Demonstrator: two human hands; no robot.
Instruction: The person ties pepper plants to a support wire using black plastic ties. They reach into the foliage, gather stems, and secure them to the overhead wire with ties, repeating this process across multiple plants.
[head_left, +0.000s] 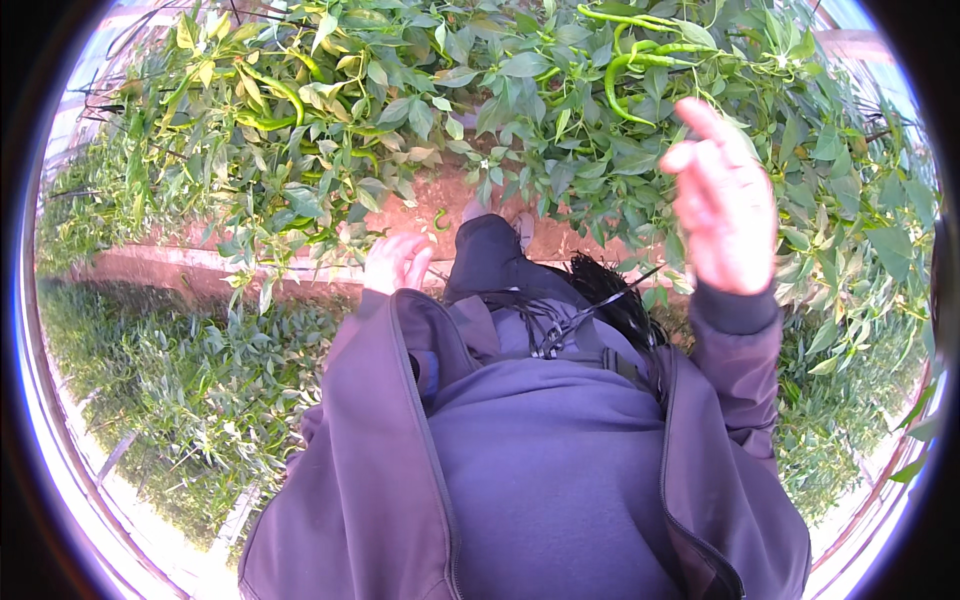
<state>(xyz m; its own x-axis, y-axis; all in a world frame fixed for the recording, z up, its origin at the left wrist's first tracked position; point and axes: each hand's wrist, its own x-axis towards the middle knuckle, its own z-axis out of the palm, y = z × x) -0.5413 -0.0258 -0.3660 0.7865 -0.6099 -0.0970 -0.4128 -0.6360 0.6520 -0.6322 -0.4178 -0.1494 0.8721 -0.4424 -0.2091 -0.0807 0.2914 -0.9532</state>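
My right hand (721, 199) is raised in front of the pepper plants at the right, fingers partly spread, with nothing seen in it. Just above and left of it hang several long green chili peppers (616, 79) among the leaves. My left hand (397, 262) is low at the left of my legs, its fingers loosely bent and partly blurred; nothing shows in it. More peppers (281, 94) hang in the yellowing foliage at the upper left. A bundle of black plastic strips (615, 292) hangs at my waist.
Dense pepper plants (555, 97) stand before me. A small curled green pepper (440, 220) lies on the reddish soil (405, 202) near my shoes (523, 229). A pale strip (225, 259) runs along the ground at the left. More rows of plants (187, 390) grow behind me.
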